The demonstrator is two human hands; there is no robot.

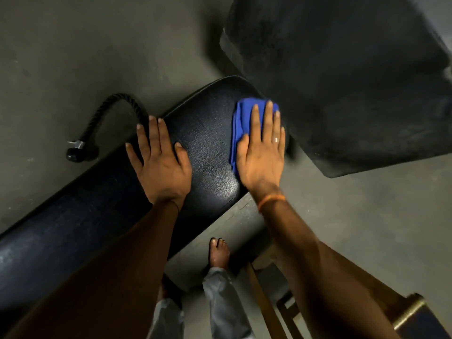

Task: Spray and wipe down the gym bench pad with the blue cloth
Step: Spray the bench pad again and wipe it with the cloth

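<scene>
Pressing folded blue cloth (241, 118) right of centre under flat-fingered right hand (263, 157), resting spread-fingered, empty left hand (160, 165) on black vinyl bench pad (210, 135)

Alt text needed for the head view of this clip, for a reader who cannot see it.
Seen from above, the right hand presses a folded blue cloth flat on the end of a black gym bench pad, while the left hand rests open on the pad beside it. A black rope handle lies on the grey floor to the left; a bare foot shows below.
</scene>
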